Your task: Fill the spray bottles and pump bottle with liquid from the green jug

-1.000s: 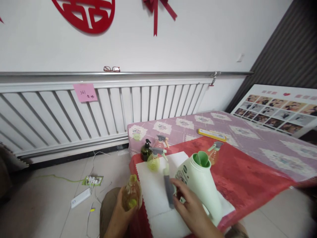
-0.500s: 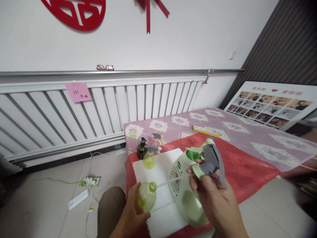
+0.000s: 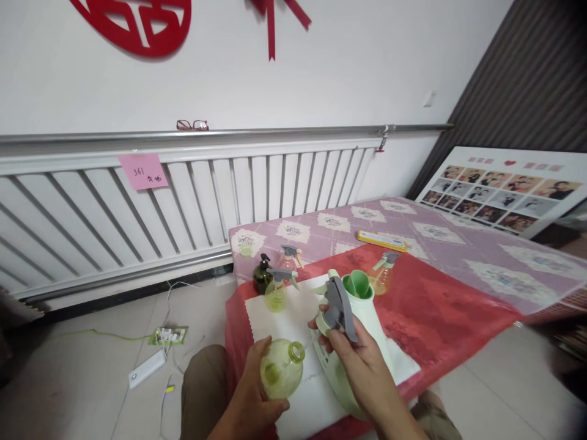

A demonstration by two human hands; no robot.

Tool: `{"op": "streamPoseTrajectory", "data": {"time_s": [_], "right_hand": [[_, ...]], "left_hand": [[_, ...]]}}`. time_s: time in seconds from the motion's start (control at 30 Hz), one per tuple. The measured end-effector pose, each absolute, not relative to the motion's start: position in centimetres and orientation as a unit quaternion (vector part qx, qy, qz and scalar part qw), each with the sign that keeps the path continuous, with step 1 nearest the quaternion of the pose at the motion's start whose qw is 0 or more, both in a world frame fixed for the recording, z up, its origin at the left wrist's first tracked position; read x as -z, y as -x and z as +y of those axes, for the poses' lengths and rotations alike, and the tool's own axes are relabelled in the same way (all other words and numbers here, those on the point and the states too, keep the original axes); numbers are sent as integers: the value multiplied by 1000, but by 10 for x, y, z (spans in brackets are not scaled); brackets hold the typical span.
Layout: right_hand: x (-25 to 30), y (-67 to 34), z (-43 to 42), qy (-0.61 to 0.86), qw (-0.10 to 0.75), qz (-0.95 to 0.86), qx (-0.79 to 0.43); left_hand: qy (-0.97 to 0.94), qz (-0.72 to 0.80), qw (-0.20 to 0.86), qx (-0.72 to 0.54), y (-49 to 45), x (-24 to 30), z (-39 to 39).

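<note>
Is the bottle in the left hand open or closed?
Open. The yellow-green bottle in the left hand shows an uncapped mouth, and the gray spray head is in the right hand, not screwed on.

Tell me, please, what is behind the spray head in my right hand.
Behind it are a pale green jug and white sheeting. Whatever the spray head and right hand cover cannot be seen.
</note>
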State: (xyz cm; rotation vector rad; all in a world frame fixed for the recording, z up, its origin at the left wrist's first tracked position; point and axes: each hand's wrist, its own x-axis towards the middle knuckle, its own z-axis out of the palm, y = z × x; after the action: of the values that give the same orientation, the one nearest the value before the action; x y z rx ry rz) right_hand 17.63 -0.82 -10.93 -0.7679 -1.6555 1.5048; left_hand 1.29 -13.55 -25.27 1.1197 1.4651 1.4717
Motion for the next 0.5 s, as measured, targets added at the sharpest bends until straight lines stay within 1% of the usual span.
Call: {"op": "streamPoseTrajectory", "data": {"time_s": [0.13, 0.23, 0.4, 0.5], "right_hand": [[116, -173, -10, 295, 347, -658, -600], [121, -174, -9, 279, 330, -686, -585], [128, -178, -8, 265, 278, -737, -557], [133, -179, -8, 265, 280, -725, -571]], "left_hand": [[-444, 559, 388, -583, -18, 247, -133], [-438, 574, 384, -576, -19, 241, -133], [-443, 582, 380, -566, -18, 235, -134], [-438, 592, 385, -556, -18, 235, -134]]}}
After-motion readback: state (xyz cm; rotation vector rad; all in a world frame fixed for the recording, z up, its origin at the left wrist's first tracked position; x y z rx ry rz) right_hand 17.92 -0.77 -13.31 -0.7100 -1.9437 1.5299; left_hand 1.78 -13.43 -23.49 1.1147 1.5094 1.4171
